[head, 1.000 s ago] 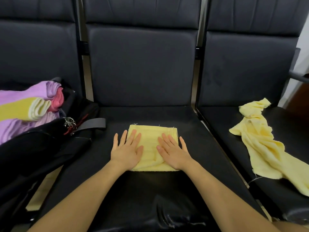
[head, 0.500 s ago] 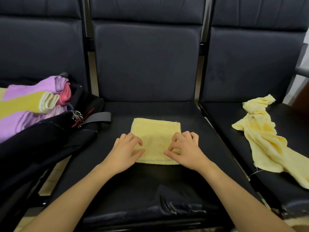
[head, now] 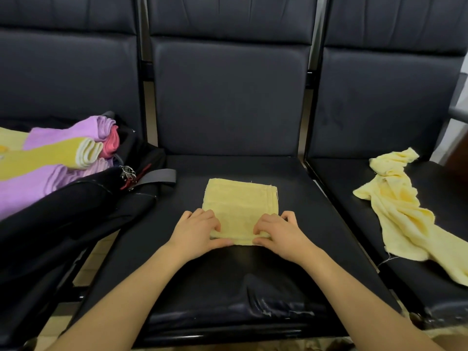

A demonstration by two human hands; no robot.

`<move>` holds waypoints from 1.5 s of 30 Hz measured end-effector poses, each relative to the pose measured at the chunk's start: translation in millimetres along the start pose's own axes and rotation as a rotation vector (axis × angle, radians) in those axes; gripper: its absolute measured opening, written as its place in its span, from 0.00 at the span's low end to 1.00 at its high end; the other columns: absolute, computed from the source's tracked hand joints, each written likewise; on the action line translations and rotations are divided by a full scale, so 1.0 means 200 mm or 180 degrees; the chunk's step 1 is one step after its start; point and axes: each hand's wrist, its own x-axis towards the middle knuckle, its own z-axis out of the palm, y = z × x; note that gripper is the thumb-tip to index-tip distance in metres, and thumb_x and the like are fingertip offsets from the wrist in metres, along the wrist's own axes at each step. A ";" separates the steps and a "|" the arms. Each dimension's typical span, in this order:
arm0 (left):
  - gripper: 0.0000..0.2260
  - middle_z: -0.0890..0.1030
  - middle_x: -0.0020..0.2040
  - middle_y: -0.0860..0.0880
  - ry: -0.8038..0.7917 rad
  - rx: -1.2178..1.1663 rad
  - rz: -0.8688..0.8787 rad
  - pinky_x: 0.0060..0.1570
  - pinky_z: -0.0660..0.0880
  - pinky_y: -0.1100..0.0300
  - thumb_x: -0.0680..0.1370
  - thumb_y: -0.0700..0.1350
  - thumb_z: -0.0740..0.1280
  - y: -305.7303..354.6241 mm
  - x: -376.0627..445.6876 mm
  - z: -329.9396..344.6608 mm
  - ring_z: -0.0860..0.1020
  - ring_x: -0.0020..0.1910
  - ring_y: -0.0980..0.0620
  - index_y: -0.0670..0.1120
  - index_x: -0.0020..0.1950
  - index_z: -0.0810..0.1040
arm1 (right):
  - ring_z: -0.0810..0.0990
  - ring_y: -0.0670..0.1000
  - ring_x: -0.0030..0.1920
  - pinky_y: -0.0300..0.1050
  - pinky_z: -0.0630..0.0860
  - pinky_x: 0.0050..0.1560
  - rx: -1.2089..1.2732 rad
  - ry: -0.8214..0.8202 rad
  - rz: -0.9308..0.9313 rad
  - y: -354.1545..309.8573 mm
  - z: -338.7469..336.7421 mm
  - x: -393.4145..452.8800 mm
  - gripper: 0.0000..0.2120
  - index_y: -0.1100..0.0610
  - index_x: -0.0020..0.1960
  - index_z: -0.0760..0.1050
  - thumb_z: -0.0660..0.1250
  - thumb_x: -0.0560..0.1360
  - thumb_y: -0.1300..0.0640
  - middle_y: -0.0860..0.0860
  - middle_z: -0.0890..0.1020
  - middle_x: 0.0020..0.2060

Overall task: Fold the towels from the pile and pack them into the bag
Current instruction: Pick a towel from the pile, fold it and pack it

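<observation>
Towel in work: pale yellow folded terry towel (head: 240,211), near edge pinched by left hand (head: 196,230) and right hand (head: 279,231); both grips closed on it.
Done: folded purple, yellow and pink towels (head: 63,158) are packed in black fabric bag (head: 76,211).
Left: crumpled pale yellow towel (head: 402,211).

No readable text, label, brand, number or sign shows anywhere in the view: not on the towels, the bag or the seats.

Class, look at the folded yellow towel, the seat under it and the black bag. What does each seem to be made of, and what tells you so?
Folded towel: soft matte terry-like cloth, with fuzzy nap and loose threads at its edge.
Seat: probably leather or vinyl, smooth with a slight sheen, creased and scuffed at the front.
Bag: looks like woven synthetic fabric, dull black and slumping, with a metal clip.
</observation>
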 end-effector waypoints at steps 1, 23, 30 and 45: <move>0.51 0.73 0.55 0.60 0.0026 0.0022 -0.0049 0.55 0.60 0.61 0.52 0.81 0.33 0.01 0.00 0.00 0.69 0.57 0.58 0.55 0.56 0.76 | 0.69 0.43 0.53 0.43 0.50 0.59 0.0026 0.0085 0.0016 0.00 0.00 0.01 0.09 0.49 0.53 0.75 0.60 0.80 0.46 0.40 0.72 0.50; 0.05 0.82 0.46 0.53 0.0431 -0.2663 -0.0620 0.53 0.76 0.57 0.75 0.48 0.71 -0.03 -0.02 0.02 0.79 0.49 0.54 0.50 0.49 0.81 | 0.59 0.52 0.59 0.42 0.58 0.59 0.1538 0.0033 0.1031 0.03 -0.08 -0.01 0.05 0.44 0.47 0.71 0.62 0.78 0.44 0.45 0.77 0.48; 0.06 0.80 0.48 0.53 0.0443 -0.2592 -0.0562 0.57 0.74 0.51 0.77 0.54 0.67 -0.04 -0.01 0.01 0.77 0.52 0.50 0.54 0.50 0.78 | 0.65 0.51 0.59 0.42 0.57 0.62 0.1024 -0.0026 0.0762 0.07 -0.04 -0.03 0.15 0.47 0.52 0.70 0.73 0.70 0.48 0.43 0.70 0.52; 0.15 0.73 0.54 0.52 0.0742 -0.2139 -0.1310 0.50 0.73 0.54 0.80 0.50 0.62 0.04 0.22 -0.01 0.73 0.50 0.51 0.49 0.65 0.65 | 0.74 0.49 0.50 0.47 0.60 0.59 0.1167 0.1262 0.1912 0.06 0.02 0.11 0.10 0.53 0.54 0.71 0.64 0.78 0.49 0.46 0.75 0.46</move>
